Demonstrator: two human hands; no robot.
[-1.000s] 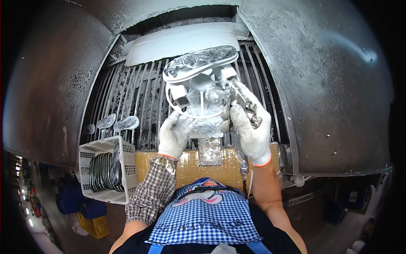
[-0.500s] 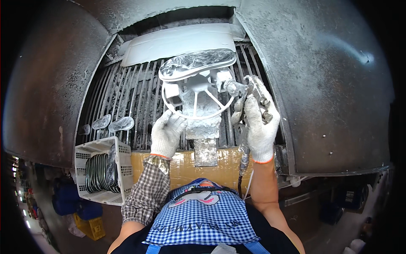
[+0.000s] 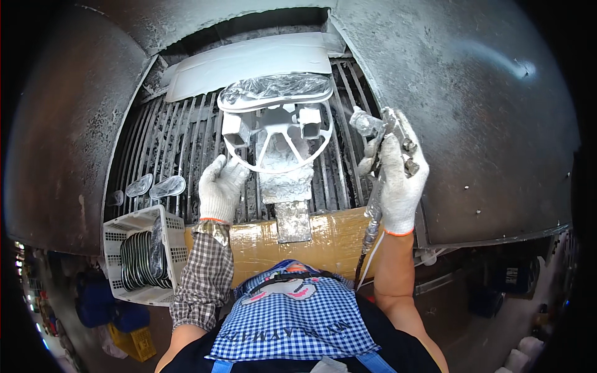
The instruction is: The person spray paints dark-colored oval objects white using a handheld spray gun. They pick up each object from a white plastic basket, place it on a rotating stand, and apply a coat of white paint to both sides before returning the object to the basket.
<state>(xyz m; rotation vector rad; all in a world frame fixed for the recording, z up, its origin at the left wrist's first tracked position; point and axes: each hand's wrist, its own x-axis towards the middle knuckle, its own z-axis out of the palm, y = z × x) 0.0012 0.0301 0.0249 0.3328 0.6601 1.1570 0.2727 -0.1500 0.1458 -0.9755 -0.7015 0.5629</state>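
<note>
A white spoked wheel (image 3: 266, 144) stands on a coated block over a slatted grate. Two square white tubes and a long oval piece (image 3: 273, 99) sit on its far side; the piece has a white rim and a face under crinkled clear film. My left hand (image 3: 222, 189), in a white knit glove, has its fingers closed at the wheel's near-left rim. My gloved right hand (image 3: 401, 174) grips a coated spray gun (image 3: 374, 143) to the right of the wheel. Its nozzle points left toward the oval piece, with faint mist before it.
Dark coated booth walls (image 3: 485, 143) rise on both sides. A white sheet (image 3: 249, 62) lies on the far grate (image 3: 180, 124). At left, film-covered oval pieces (image 3: 168, 187) lie near a white plastic basket (image 3: 177, 233) of upright oval parts. Brown board (image 3: 252, 248) runs along the front.
The wheel has turned slightly, so the oval piece sits more level. My right hand and the spray gun have moved right, away from the wheel. My left hand has shifted left with its rim.
</note>
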